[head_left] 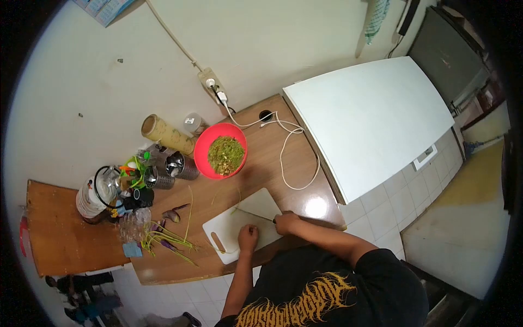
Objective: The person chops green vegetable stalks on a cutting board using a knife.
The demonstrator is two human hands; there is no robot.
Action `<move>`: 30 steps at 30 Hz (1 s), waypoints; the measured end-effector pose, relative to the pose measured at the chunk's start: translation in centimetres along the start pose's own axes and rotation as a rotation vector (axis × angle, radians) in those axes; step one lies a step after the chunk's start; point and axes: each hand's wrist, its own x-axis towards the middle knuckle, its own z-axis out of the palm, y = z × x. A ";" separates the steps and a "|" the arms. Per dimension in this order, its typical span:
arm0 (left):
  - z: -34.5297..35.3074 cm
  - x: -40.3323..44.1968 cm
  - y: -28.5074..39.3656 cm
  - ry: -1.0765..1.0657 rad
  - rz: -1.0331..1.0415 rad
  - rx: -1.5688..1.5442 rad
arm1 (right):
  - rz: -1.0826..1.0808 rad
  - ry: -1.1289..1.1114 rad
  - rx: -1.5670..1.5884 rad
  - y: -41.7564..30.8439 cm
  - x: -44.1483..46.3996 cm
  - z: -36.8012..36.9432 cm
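My right hand [286, 222] is wrapped round the handle of a kitchen knife [257, 215]. Its thin blade points left across the white cutting board [265, 200]. Lower on the board, my left hand [248, 238] is closed, fingers curled; whatever may be inside them is hidden. A thin green strand [236, 208] lies near the blade's tip. Left of the board are long green stalks with purple ends [173, 238]. Behind the board stands a red bowl [198, 151] holding chopped green pieces.
Metal utensil holders [188, 168], a roll of wrap [167, 134] and a clear jar [193, 123] stand along the wall. A white cable [283, 158] loops over the wooden table [261, 174]. A large white-topped unit [368, 120] borders the table's right side.
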 end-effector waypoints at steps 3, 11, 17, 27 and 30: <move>0.8 -1.2 0.1 0.049 -0.062 0.009 | -0.046 0.022 -0.007 0.7 -0.3 0.1; 1.9 -1.6 0.7 0.101 -0.120 -0.195 | -0.048 0.084 0.146 0.8 -0.9 1.1; 2.3 -0.5 2.3 0.105 -0.016 -0.043 | -0.083 0.114 0.122 0.7 -1.3 2.1; 4.1 0.3 2.6 0.101 0.041 0.079 | -0.047 0.131 0.085 1.8 -2.8 2.6; 4.4 0.0 2.3 0.136 0.058 0.048 | -0.025 0.105 0.070 1.7 -3.3 2.4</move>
